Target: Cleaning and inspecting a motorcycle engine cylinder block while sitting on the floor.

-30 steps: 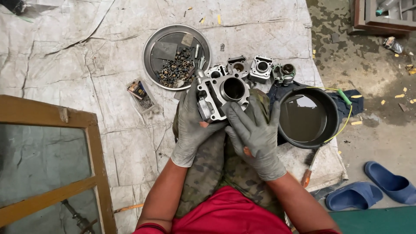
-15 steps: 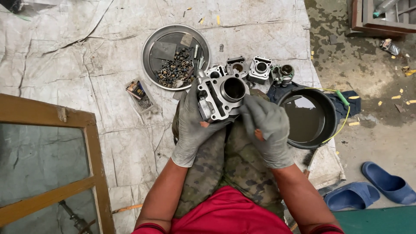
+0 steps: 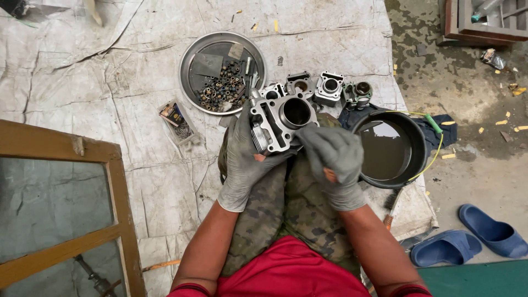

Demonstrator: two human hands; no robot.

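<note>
Above the camouflage-clad lap, a grey cast-metal cylinder [image 3: 281, 122] with a round bore and finned sides sits tilted, just left of the black basin [image 3: 421, 144] of dark liquid. Gloved left hand [image 3: 246, 159] wraps it from below, fingers closed on its side. Gloved right hand [image 3: 333, 159] is curled beside it, fingertips at its lower edge. Beyond the cylinder, a round steel tray [image 3: 192, 69] holds small nuts.

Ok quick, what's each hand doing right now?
Left hand: closed around the metal engine cylinder.
Right hand: curled beside the cylinder; cannot tell whether it grips anything.
</note>
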